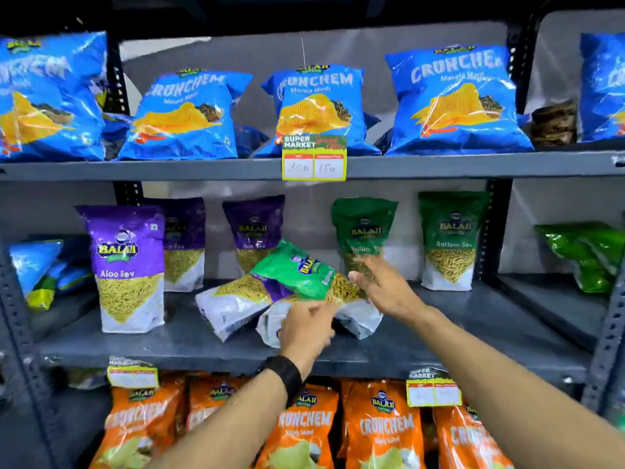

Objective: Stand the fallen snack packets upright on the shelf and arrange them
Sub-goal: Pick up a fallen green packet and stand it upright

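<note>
On the grey middle shelf (473, 319) a green Ratlami Sev packet (297, 270) lies tilted on top of a fallen purple Aloo Sev packet (233, 302) and another fallen packet (270, 324). My left hand (309, 328), with a black wristband, grips the green packet's lower edge. Fingers spread, my right hand (382, 286) hovers at that packet's right end, touching or nearly touching it. Purple packets stand upright at the front left (126, 265) and behind (253, 228). Two green packets stand upright at the right (363, 228) (449, 242).
Blue Crunchem bags (456, 99) fill the upper shelf, with a yellow price tag (314, 160) on its edge. Orange Crunchem bags (382, 428) line the shelf below. Blue bags (33, 265) lie at the far left, a green bag (588, 255) at the far right.
</note>
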